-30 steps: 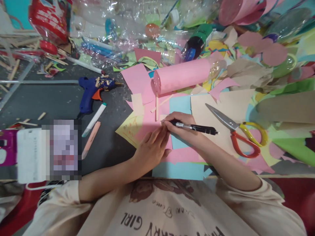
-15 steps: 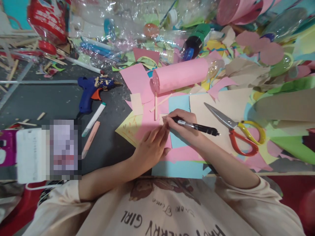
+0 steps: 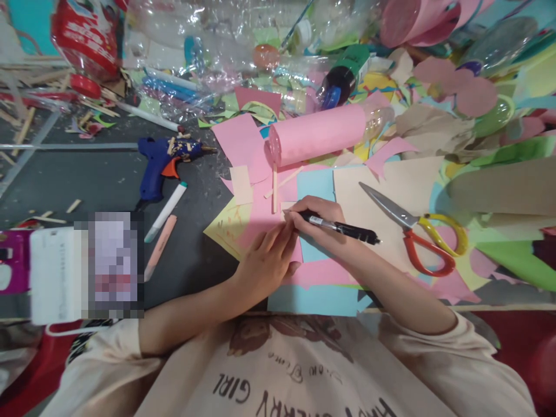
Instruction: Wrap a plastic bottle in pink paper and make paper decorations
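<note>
My right hand [image 3: 324, 223] is closed round a black pen [image 3: 343, 228], its tip down on a small cream paper piece [image 3: 287, 206] that lies on pink paper [image 3: 260, 223]. My left hand [image 3: 267, 260] lies flat with fingers stretched out, pressing the pink paper just left of the pen tip. A light blue sheet [image 3: 315, 184] lies under and beyond my right hand. A thin wooden stick [image 3: 275, 188] rests upright on the pink paper just above the pen tip.
Scissors with orange and yellow handles [image 3: 417, 231] lie to the right on tan paper. A pink-wrapped bottle [image 3: 319, 133] lies beyond. A blue glue gun [image 3: 163, 162] and two markers [image 3: 165, 211] lie left on the dark table [image 3: 87, 179]. Plastic bottles and paper scraps crowd the back.
The pen's rear end tilted slightly while its tip stayed on the cream piece. My left hand has stayed flat in place.
</note>
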`<state>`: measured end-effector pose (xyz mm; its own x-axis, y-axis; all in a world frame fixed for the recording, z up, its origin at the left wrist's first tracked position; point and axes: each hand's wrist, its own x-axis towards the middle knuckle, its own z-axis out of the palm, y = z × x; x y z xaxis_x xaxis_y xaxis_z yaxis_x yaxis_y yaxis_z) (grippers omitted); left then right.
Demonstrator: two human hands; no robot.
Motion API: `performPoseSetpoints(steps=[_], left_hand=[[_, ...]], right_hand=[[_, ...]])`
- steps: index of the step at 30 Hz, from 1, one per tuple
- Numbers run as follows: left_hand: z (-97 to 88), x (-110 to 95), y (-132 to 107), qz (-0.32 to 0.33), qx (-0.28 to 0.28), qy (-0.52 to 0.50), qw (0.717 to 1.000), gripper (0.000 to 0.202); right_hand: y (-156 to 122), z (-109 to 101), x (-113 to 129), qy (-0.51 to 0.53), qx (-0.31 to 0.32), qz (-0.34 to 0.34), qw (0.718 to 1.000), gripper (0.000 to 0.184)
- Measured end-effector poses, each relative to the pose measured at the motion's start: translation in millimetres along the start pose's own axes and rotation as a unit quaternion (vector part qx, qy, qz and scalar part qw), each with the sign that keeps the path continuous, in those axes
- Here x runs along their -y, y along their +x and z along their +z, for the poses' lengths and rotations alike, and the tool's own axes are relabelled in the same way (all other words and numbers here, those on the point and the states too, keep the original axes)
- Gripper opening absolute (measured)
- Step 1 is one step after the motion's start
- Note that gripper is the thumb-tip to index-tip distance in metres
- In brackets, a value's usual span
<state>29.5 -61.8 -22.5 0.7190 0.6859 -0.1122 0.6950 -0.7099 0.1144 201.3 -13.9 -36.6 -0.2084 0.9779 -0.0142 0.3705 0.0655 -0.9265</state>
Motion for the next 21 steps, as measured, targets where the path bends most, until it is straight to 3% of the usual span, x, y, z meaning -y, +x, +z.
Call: performPoseSetpoints(steps=[2, 7, 13, 18, 21], left_hand=[[0.1, 0.0, 0.4, -0.002, 0.009, -0.005, 1.0, 0.055], [2.3, -0.2, -0.6, -0.004, 0.007, 0.003, 1.0, 0.055], [3.3, 0.1, -1.1, -0.001, -0.013, 0.016, 1.0, 0.054], [1.7, 0.6, -1.2, 0.003, -0.026, 0.032, 0.999, 0.053], [2.7, 0.6, -1.3, 0.001, -0.025, 0.029, 0.999, 0.053]], right_hand=[[0.2, -0.2, 0.0, -0.007, 0.007, -0.002, 1.0, 0.016], [0.2, 0.1, -0.5, 0.007, -0.065, 0.007, 0.998, 0.018], [1.5, -0.6, 1.9, 0.005, -0.01, 0.013, 1.0, 0.014], [1.0, -2.6, 4.8, 0.014, -0.081, 0.019, 0.996, 0.02], [0.8, -2.9, 3.0, 0.009, -0.064, 0.024, 0.998, 0.019]])
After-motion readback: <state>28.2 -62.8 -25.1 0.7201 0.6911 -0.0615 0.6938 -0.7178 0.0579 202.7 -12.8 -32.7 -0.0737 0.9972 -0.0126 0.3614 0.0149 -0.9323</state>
